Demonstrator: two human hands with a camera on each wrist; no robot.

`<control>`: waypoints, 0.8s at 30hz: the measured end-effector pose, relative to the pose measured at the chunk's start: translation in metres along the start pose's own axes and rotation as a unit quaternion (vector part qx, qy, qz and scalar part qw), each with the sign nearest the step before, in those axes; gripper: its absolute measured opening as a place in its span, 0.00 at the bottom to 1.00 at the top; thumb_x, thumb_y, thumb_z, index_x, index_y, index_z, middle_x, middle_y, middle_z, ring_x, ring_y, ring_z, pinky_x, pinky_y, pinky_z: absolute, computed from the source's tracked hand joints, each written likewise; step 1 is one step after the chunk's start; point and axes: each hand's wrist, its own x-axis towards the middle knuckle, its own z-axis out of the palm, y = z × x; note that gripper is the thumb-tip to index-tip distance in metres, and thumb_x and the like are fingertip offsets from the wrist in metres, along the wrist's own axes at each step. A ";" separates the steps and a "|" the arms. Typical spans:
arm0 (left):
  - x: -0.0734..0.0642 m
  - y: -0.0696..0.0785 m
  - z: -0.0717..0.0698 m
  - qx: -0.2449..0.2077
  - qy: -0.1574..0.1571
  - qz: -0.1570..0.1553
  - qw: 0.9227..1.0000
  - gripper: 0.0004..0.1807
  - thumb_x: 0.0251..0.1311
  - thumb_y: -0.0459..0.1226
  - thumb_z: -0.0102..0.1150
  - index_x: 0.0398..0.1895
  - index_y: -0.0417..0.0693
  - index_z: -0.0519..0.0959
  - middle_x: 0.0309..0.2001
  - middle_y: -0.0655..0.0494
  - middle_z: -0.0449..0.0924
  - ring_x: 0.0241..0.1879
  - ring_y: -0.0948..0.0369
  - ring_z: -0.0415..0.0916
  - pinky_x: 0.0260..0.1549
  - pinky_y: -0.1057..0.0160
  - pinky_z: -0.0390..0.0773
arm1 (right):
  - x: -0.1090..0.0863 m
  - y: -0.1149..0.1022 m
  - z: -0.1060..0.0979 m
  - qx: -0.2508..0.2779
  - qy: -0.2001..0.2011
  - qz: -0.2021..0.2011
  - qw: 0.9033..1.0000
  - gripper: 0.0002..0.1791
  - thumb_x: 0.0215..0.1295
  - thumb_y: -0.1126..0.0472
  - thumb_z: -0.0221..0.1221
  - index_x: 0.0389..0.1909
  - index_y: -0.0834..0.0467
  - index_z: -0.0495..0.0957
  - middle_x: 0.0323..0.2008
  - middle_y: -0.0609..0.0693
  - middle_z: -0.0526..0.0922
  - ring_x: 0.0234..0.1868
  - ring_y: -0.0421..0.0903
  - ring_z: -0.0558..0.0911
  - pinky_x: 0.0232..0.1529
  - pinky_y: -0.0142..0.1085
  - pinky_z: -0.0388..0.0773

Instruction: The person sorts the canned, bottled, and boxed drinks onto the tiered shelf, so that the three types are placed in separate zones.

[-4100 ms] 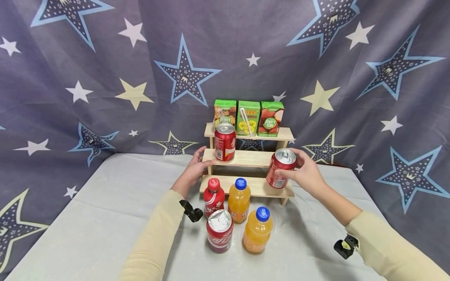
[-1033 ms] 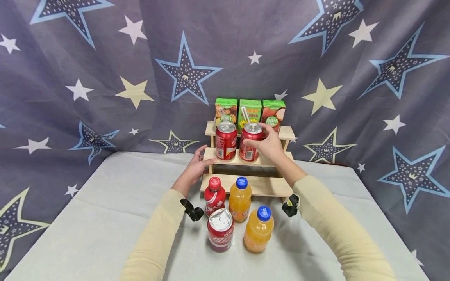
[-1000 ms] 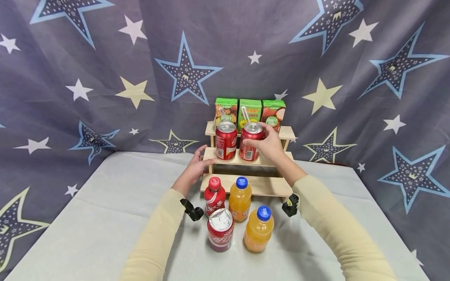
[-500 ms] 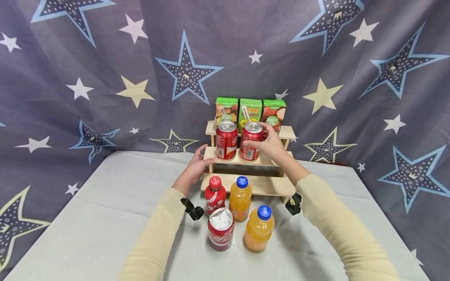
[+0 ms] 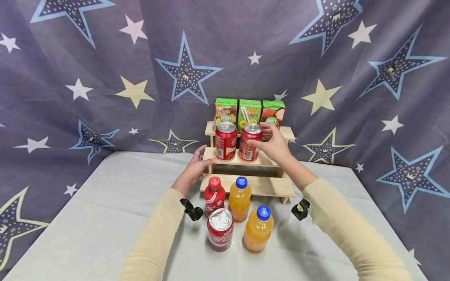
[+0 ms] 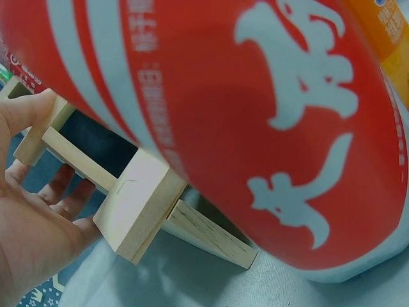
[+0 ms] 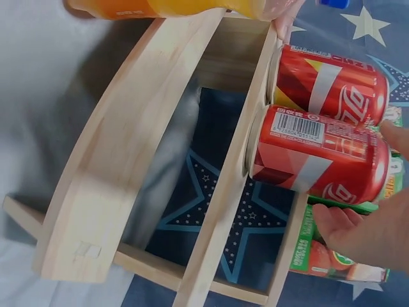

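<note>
A three-step wooden shelf [image 5: 246, 185] stands upright at the back of the table. My left hand [image 5: 194, 168] grips the left end of its middle step, thumb on top and fingers behind the wood. Two red cola cans, the left one [image 5: 226, 142] and the right one [image 5: 249, 150], stand side by side on that step. Around the right can my right hand [image 5: 275, 146] is spread; in the right wrist view its fingers stand off the can [image 7: 319, 153]. Three green-topped juice boxes [image 5: 250, 109] fill the top step behind the cans.
In front of the shelf stand a red bottle [image 5: 214, 199], two orange juice bottles with blue caps [image 5: 258, 232], and another red can [image 5: 220, 236]. The red bottle [image 6: 255, 128] looms close before the left wrist camera. A star-patterned cloth [image 5: 105, 117] hangs behind.
The right can went from above the bottom step's right end to the middle step, beside the left can. Since then my right hand has loosened and drawn slightly right. My left hand stayed put.
</note>
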 end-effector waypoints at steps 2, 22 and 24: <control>0.000 0.001 0.001 0.002 0.001 -0.001 1.000 0.42 0.60 0.34 0.56 0.73 0.58 0.44 0.67 0.37 0.56 0.64 0.42 0.61 0.63 0.43 0.62 | -0.004 -0.001 -0.004 -0.007 0.001 -0.004 1.000 0.41 0.52 0.51 0.68 0.66 0.51 0.61 0.63 0.57 0.68 0.63 0.54 0.68 0.61 0.50 0.69; -0.001 0.000 0.000 0.000 -0.005 0.001 1.000 0.43 0.61 0.34 0.55 0.73 0.59 0.43 0.69 0.38 0.52 0.65 0.42 0.60 0.64 0.42 0.60 | -0.069 -0.008 -0.017 -0.005 -0.090 -0.052 0.995 0.34 0.54 0.53 0.66 0.62 0.54 0.66 0.57 0.59 0.75 0.57 0.55 0.75 0.53 0.47 0.76; -0.002 0.000 0.000 -0.003 -0.009 0.000 1.000 0.43 0.61 0.34 0.55 0.74 0.59 0.42 0.70 0.38 0.52 0.65 0.41 0.59 0.64 0.42 0.59 | -0.076 -0.008 -0.015 0.000 -0.106 -0.064 0.992 0.33 0.55 0.54 0.66 0.61 0.54 0.67 0.56 0.59 0.75 0.56 0.55 0.76 0.52 0.46 0.77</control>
